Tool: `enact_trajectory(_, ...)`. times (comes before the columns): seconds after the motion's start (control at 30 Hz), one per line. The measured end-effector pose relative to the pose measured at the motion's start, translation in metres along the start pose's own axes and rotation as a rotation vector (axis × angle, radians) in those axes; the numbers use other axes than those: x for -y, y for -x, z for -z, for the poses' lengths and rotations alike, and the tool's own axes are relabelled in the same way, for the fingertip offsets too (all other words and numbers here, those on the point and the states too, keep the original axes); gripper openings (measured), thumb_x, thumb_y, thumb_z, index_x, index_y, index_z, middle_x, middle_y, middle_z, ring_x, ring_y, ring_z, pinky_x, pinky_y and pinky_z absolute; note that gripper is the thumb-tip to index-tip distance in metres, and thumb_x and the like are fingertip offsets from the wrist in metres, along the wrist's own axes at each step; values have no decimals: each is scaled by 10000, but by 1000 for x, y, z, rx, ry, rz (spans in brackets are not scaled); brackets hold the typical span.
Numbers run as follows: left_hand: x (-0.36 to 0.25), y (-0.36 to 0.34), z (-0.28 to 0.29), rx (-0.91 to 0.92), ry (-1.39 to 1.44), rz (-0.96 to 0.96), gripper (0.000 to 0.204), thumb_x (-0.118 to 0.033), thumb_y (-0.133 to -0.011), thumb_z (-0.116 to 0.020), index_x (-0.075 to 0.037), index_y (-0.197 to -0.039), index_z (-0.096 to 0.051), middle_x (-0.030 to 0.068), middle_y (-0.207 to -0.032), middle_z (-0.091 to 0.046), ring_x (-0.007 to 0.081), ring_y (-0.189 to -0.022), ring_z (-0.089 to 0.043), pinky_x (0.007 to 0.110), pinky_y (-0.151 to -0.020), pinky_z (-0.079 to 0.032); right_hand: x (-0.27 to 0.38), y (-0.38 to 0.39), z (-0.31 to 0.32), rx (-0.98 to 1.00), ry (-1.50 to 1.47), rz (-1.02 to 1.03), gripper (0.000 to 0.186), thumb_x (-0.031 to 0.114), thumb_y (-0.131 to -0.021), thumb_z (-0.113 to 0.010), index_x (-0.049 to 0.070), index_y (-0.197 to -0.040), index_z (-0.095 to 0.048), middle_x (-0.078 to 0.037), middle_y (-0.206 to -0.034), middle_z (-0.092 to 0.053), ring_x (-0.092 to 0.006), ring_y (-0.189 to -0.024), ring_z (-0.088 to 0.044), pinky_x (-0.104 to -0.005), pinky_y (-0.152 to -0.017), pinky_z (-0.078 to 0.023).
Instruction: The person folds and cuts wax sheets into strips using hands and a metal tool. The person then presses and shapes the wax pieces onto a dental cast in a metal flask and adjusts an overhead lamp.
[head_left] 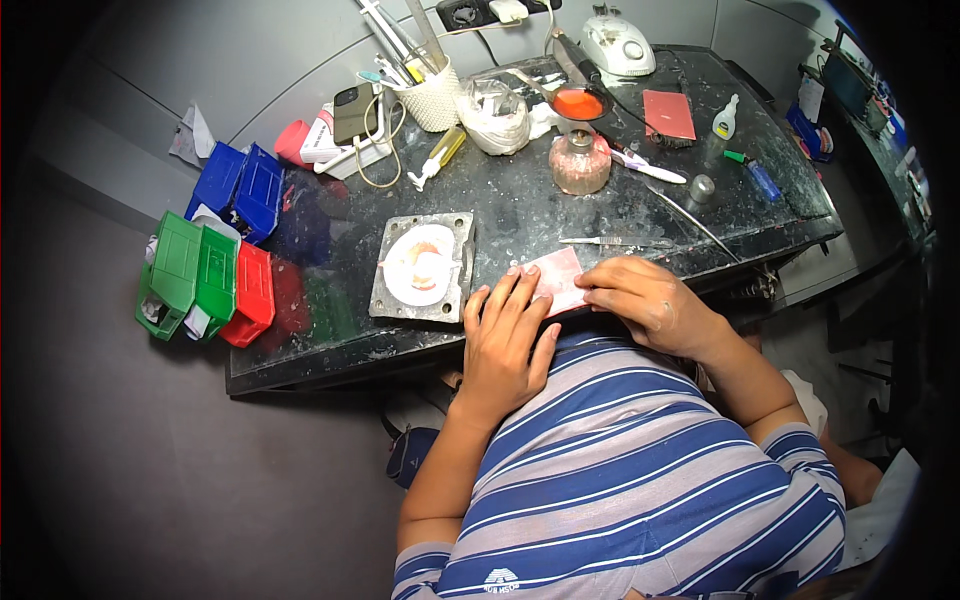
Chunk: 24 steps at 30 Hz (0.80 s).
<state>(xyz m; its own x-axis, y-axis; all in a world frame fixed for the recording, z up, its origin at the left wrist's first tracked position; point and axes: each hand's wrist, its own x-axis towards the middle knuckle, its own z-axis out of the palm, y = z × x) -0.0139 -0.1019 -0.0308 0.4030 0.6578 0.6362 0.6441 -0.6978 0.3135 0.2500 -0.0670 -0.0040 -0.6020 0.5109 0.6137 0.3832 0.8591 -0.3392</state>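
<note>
A pink wax sheet (pixel 556 279) lies at the front edge of the black workbench. My left hand (pixel 505 345) rests on its left side, fingers stretched out and flat. From the right, my right hand (pixel 648 305) bends its fingers over the sheet's right edge and pinches it; the thumb is mostly hidden. Left of the sheet sits a square metal flask half (pixel 387 300), filled with white plaster (pixel 408 285) that bears a curved, pink-stained shape. Just beyond the sheet, a thin metal knife (pixel 615 241) lies flat.
Behind stands a glass spirit lamp (pixel 580 172) with a pan of red liquid (pixel 580 104) above it. Farther back are a plastic bag (pixel 495 125), a tool cup (pixel 432 100) and another pink sheet (pixel 669 115). Coloured bins (pixel 215 265) stand left; a metal tool (pixel 695 222) lies right.
</note>
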Motion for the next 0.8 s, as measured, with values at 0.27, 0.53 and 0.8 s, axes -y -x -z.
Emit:
enact_trajectory(0.27,-15,-4,8,181,-88,127,503,-310,-965,-735,-77,-1411,-715,221,-1494,-582,401,-1401,-513,559,-1206,-307,-18,-6,7,-131,311,-314,229,134,-949,-798,53,-1161,-771,-101,-1104,-767,-329,-1013,-676,-465,-923,-489)
enact_trajectory(0.53,-17,-11,7,173,-119,113,509,-325,-968,-722,-77,-1412,-721,238,-1449,-581,415,-1393,-496,572,-1204,-291,-20,-5,3,-111,277,-426,128,77,-993,-725,48,-1118,-730,-132,-987,-666,-363,-991,-630,-475,-935,-469)
enact_trajectory(0.8,-9,-18,-1,184,-122,53,480,-313,-979,-723,-75,-1397,-728,249,-1422,-607,399,-1373,-536,580,-1149,-305,-7,-21,28,-239,-146,-520,296,-98,-993,-600,3,-1238,-733,-154,-1044,-727,-264,-868,-734,-351,-790,-576)
